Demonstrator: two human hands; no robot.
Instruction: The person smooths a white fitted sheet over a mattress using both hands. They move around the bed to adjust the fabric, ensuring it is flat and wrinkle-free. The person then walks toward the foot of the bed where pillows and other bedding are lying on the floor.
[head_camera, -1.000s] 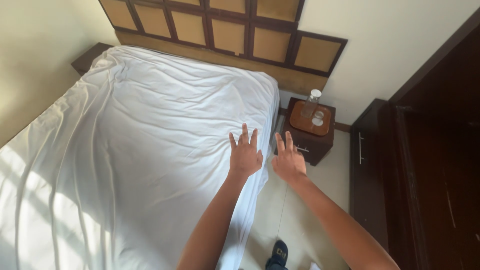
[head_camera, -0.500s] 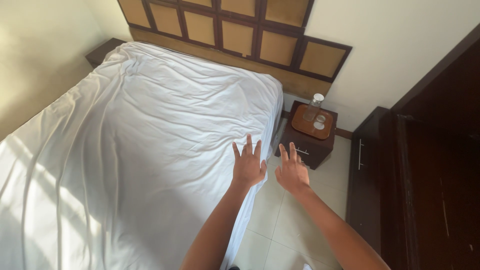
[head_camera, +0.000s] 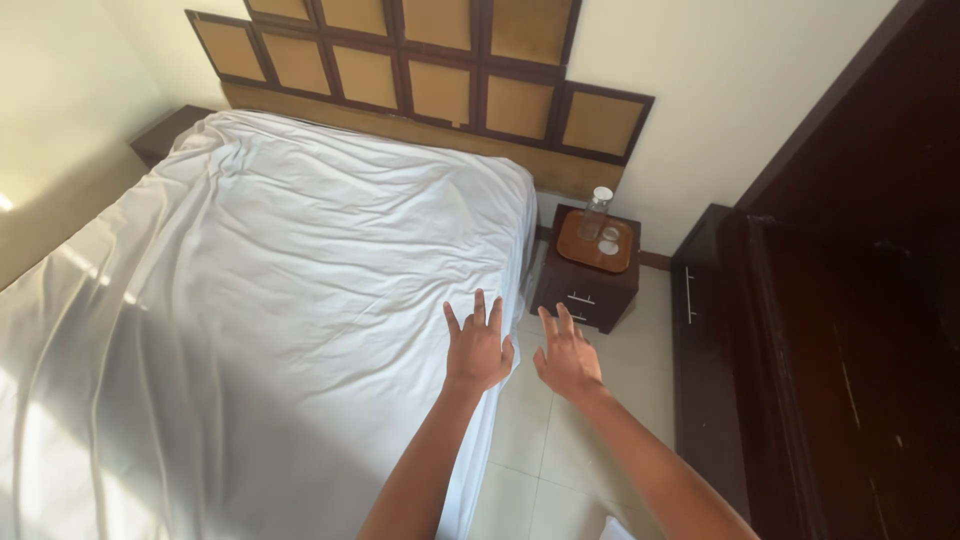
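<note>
A bed covered by a wrinkled white sheet (head_camera: 280, 270) fills the left and middle of the head view. My left hand (head_camera: 477, 345) is stretched out with fingers spread over the sheet's right edge, holding nothing. My right hand (head_camera: 566, 355) is beside it, also spread and empty, above the tiled floor just off the bed's side. I cannot tell whether either hand touches the sheet.
A dark wooden nightstand (head_camera: 590, 290) stands right of the bed, with a clear bottle (head_camera: 597, 207) and a glass on a tray. A panelled headboard (head_camera: 440, 70) runs along the wall. A dark wardrobe (head_camera: 850, 330) lines the right side. Pale floor tiles (head_camera: 570, 450) lie between.
The view has tilted up and back, showing more headboard and wall. Both hands have stayed spread at the bed's right edge, sitting lower in the picture now.
</note>
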